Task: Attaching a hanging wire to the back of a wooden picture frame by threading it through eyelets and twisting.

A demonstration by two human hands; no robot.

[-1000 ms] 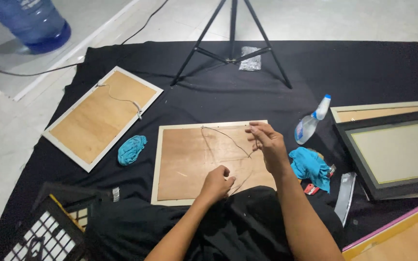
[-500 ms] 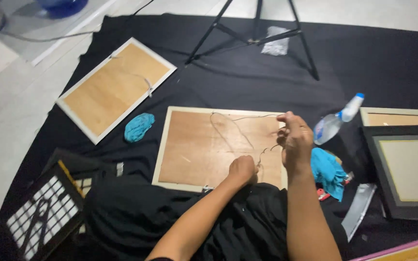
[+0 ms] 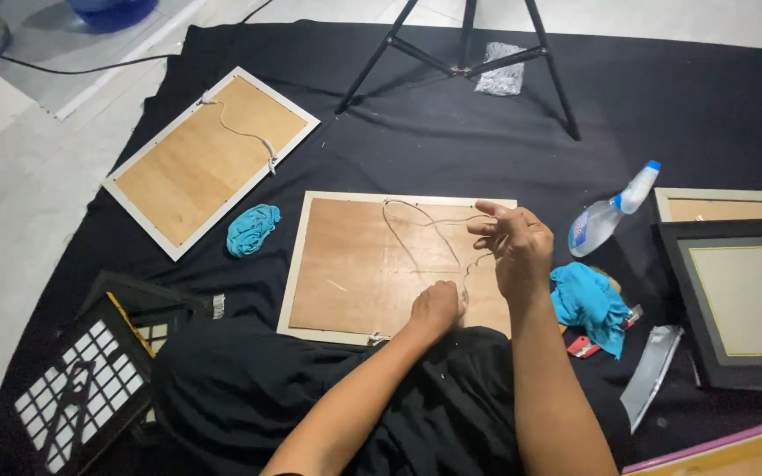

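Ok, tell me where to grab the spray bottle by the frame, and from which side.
Take the spray bottle around its clear body, coming from above. It lies on its side on the black cloth, nozzle pointing up-right, so the wide body gives a fuller hold than the narrow neck.

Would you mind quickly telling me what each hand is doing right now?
Left hand: closed, pinching the thin cord against the frame back.
Right hand: fingers partly open, lifting the cord.

Both forearms reach forward, side by side. The left hand [image 3: 435,308] is closed into a loose fist, knuckles up. The right hand [image 3: 515,244] is raised slightly higher, its fingers [image 3: 489,210] partly spread and pointing left.
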